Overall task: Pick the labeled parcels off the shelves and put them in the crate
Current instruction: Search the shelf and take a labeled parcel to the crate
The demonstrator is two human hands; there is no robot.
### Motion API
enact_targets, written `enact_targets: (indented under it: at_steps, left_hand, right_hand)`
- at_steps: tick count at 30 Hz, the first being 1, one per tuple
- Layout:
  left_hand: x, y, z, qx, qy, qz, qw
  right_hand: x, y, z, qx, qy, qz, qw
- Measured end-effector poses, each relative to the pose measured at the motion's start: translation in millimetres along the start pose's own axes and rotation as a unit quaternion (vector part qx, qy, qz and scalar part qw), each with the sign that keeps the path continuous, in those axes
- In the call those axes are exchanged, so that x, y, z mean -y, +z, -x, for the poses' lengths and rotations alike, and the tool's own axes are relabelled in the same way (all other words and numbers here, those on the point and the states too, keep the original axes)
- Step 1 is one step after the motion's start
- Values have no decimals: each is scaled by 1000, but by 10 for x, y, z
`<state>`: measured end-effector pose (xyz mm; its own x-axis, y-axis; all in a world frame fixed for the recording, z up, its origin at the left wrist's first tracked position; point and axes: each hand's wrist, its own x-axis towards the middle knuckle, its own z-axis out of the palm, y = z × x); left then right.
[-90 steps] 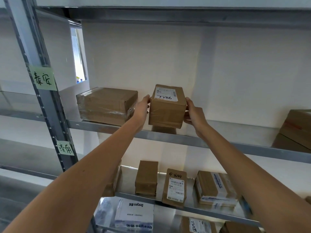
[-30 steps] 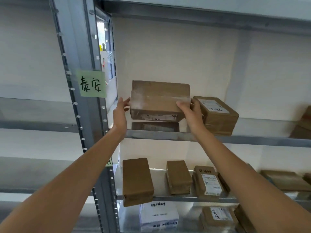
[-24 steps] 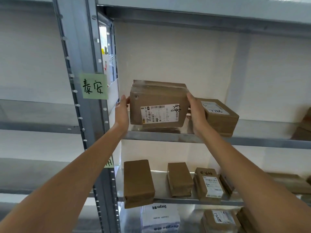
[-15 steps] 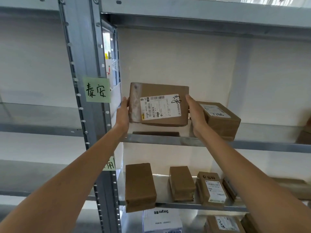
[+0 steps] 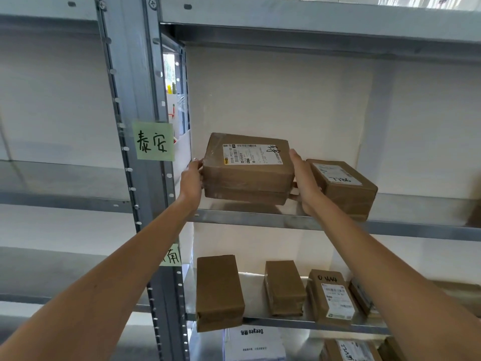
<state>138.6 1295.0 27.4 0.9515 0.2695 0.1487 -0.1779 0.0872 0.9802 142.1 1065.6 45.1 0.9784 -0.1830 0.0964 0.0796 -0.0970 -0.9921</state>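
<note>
Compared with half a second ago, the labeled parcel (image 5: 248,169) is tipped back: then its label face stood toward the camera, now this face looks mostly upward and the plain brown front side shows below it. The parcel is also a little lower, close over the metal shelf (image 5: 260,217), but its underside is hard to see, so I cannot tell if it touches the shelf.

The long axis of the parcel runs left to right, along the shelf edge. The white shipping label (image 5: 252,153) is on the top face, with its print lines along this same axis.

The left hand (image 5: 192,182) grips the left end of the parcel, fingers curled around it. The right hand (image 5: 303,182) holds the right end, thumb under the bottom edge. So the grip of both hands is pinching the parcel between them.

Just right of the parcel, a smaller labeled box (image 5: 343,188) stands on the same shelf. Left of the parcel, a green paper note (image 5: 153,141) is on the shelf post.
</note>
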Motion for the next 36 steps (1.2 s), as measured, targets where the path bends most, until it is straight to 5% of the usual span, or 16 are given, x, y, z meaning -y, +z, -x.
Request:
enact_targets:
  at_steps: [8, 14, 18, 21, 24, 28, 36]
  left_hand:
    - [206, 22, 32, 23, -74, -25, 997]
    - [290, 57, 45, 21, -92, -14, 995]
    - [488, 139, 259, -157, 56, 0, 986]
    - [869, 167, 695, -239, 211, -33, 947]
    - [1349, 143, 979, -201, 191, -68, 958]
    - [1822, 19, 1136, -184, 54, -130, 973]
    - [2533, -398, 1121, -100, -168, -168, 966]
  right_hand:
    - [-167, 6, -21, 54, 37, -1, 998]
    - [-295, 112, 20, 24, 3, -3, 1000]
    - [-580, 292, 231, -181, -94, -73, 976]
    - [-877, 439, 563, -267, -244, 10, 932]
    - [-1313, 524, 805, -213, -298, 98, 925]
    - [-1898, 600, 1055, -119, -274, 184, 936]
    - [-2818, 754, 1085, 66, -104, 320, 939]
